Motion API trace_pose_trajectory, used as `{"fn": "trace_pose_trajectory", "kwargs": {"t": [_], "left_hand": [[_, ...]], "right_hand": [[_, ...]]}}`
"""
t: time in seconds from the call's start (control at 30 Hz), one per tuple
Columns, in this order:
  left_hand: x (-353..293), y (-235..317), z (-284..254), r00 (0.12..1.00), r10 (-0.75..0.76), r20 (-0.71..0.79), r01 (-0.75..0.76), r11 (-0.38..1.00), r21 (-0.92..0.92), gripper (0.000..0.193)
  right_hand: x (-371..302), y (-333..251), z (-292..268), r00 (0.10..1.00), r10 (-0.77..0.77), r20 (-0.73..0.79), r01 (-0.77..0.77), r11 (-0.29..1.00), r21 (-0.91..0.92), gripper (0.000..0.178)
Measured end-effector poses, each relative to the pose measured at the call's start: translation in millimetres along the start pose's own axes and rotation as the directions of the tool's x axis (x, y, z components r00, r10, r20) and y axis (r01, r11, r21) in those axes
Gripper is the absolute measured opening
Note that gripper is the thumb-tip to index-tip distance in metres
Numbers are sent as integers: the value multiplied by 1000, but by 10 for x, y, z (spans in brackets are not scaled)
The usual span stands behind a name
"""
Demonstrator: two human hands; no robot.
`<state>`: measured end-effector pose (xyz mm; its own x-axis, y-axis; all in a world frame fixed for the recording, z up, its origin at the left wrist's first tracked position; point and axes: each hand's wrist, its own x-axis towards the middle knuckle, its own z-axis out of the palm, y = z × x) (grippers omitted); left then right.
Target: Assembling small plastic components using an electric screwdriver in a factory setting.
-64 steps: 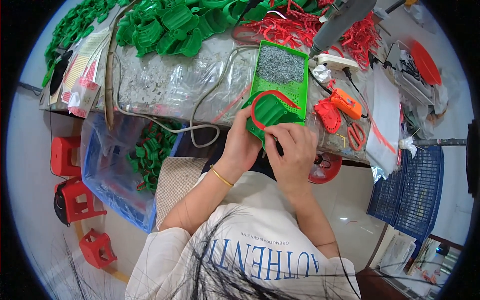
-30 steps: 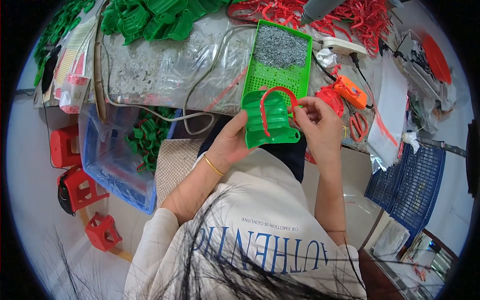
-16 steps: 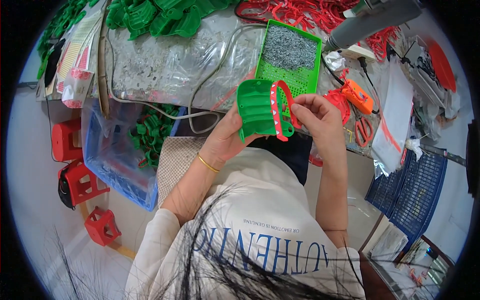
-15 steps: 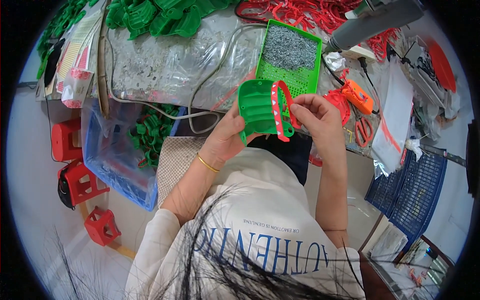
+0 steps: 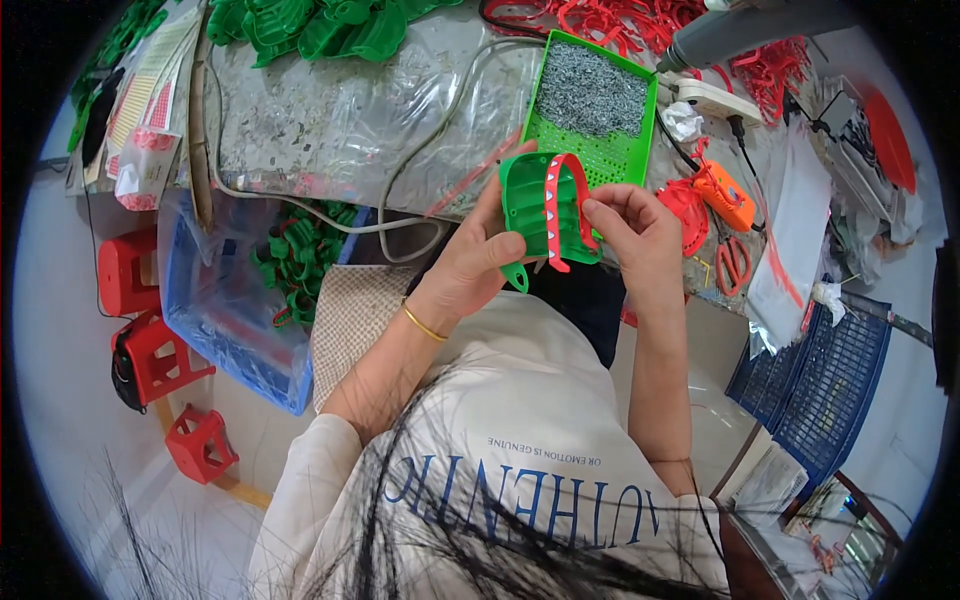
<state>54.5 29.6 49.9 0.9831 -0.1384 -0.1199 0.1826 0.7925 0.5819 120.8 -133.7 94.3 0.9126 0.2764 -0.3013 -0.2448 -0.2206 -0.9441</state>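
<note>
My left hand grips a green curved plastic shell by its left side, thumb in front and fingers behind. Across the shell's right part lies a curved red plastic strip with a row of white triangles. My right hand pinches that strip at its right side between thumb and fingers. Just beyond both hands is a green tray with perforated bottom, holding a heap of small grey metal pieces, probably screws.
Green shells and red strips are piled at the back. A grey tool hangs at the upper right. Orange-handled scissors lie right, near an orange device. A blue bin of green parts stands left; a cable crosses the table.
Both hands have brought the shell and strip slightly right and up. The strip now sits closer into the shell. My left thumb has shifted along the shell's edge.
</note>
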Motion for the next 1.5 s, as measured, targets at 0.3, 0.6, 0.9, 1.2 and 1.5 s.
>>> {"fn": "trace_pose_trajectory", "kwargs": {"t": [0.3, 0.6, 0.9, 1.2, 1.5], "left_hand": [[-15, 25, 2, 999, 3, 36, -2, 1000, -30, 99], [-26, -11, 45, 999, 36, 7, -36, 999, 22, 94], [-50, -45, 33, 999, 45, -18, -43, 996, 76, 88], [-124, -69, -85, 973, -208, 98, 228, 923, -309, 91], [-130, -331, -216, 962, -231, 148, 273, 760, -590, 88]], "right_hand": [[-5, 71, 50, 998, -28, -58, 26, 999, -40, 13], [-37, 153, 136, 979, -118, -165, 75, 966, -248, 11], [-74, 181, 180, 976, -122, -180, 74, 965, -251, 10], [-180, 107, 59, 999, -29, 34, 26, 996, 86, 26], [-217, 247, 132, 995, -23, 97, 4, 982, 190, 39]]}}
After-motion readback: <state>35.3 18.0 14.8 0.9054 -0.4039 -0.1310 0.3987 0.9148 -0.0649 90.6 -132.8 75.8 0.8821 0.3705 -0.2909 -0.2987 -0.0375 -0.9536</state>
